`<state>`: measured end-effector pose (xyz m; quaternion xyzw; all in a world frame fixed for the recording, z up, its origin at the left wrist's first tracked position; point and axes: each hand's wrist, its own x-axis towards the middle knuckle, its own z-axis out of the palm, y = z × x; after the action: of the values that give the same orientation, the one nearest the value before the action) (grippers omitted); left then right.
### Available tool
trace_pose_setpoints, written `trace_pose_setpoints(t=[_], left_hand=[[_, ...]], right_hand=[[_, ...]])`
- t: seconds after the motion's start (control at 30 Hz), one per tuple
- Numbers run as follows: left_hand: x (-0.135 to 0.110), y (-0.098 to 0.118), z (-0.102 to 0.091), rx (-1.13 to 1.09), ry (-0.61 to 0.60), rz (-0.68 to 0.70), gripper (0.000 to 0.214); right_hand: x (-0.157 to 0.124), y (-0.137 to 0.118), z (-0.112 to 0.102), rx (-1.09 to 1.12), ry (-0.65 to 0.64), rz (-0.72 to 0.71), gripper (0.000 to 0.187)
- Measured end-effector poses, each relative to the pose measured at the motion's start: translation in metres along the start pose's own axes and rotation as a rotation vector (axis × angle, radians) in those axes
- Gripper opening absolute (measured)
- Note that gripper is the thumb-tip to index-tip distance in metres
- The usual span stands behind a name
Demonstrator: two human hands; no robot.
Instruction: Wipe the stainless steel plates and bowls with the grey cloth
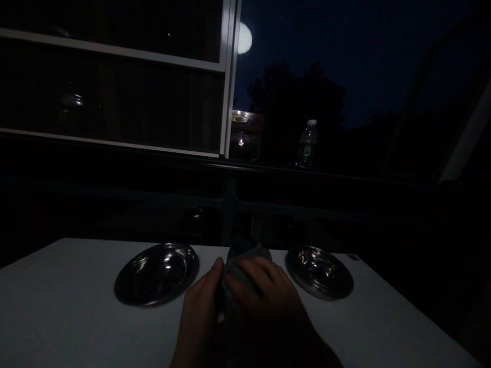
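The scene is very dark. A grey cloth [245, 253] lies bunched on the white table [57, 301], between two steel plates. My left hand [201, 312] pinches the cloth's left side with the thumb up. My right hand [268, 301] lies over the cloth with its fingers curled onto the fabric. One shiny steel plate [157, 273] sits left of my hands, another steel plate [320, 271] sits to the right. Both plates look bare.
A plastic water bottle [307, 144] stands on a dark ledge behind the table. A white window frame [230, 76] rises at the back, with a bright round light [244, 38] beside it. The table's far edge drops into darkness.
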<state>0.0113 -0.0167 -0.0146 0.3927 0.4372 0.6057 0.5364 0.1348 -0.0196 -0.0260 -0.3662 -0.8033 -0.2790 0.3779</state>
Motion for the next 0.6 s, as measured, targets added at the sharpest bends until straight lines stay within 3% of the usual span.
trace_pose_setpoints(t=[0.17, 0.37, 0.5, 0.6], left_hand=[[0.002, -0.004, -0.002, 0.05, -0.032, 0.101, 0.018], [0.0, 0.004, 0.002, 0.003, -0.1, 0.044, 0.025], [0.001, -0.005, 0.0, 0.048, -0.198, 0.014, 0.026], [0.0, -0.008, 0.0, 0.045, -0.171, -0.001, 0.029]], right_hand=[[0.0, 0.009, -0.007, -0.038, 0.007, 0.096, 0.031], [0.001, 0.003, -0.008, -0.04, 0.045, 0.013, 0.026], [-0.002, 0.02, -0.012, -0.053, 0.002, 0.189, 0.033], [-0.003, 0.023, -0.014, -0.064, -0.005, 0.234, 0.032]])
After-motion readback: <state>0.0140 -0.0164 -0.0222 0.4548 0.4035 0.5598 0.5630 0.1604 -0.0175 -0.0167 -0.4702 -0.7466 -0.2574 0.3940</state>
